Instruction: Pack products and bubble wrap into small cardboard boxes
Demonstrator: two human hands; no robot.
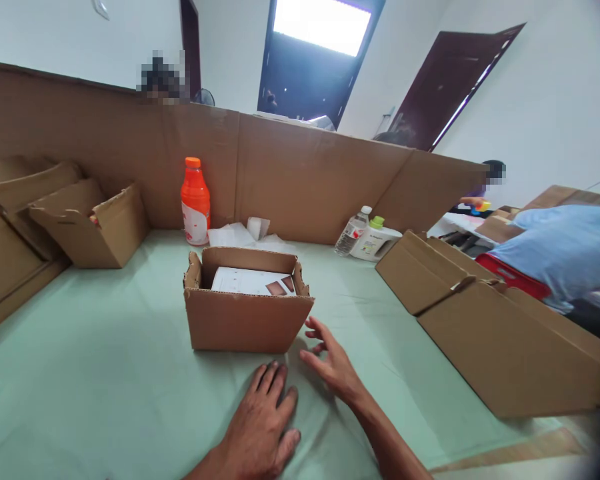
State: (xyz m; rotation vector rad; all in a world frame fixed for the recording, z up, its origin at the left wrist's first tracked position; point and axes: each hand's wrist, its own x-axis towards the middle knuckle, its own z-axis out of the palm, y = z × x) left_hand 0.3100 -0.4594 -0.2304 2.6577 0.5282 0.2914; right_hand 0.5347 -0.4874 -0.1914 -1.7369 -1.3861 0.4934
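A brown cardboard box (245,323) with an open top stands on the green tablecloth (120,373) in front of me. Inside it lies a white printed carton (240,281) with dark brown patches at one corner. My left hand (261,423) rests palm down on the cloth, just short of the box, its fingers stretched forward. To the right, my right hand (333,363) is held by the box's lower right corner, fingers apart and slightly curled. I cannot tell whether its fingertips touch the cardboard. Neither hand holds anything.
Behind the box are an orange bottle (195,207), white tissues (233,235), a clear bottle (353,232) and a white jug (377,240). Open cardboard boxes stand left (100,230) and right (505,340). A tall cardboard partition (300,173) closes the back; people are partly visible beyond it.
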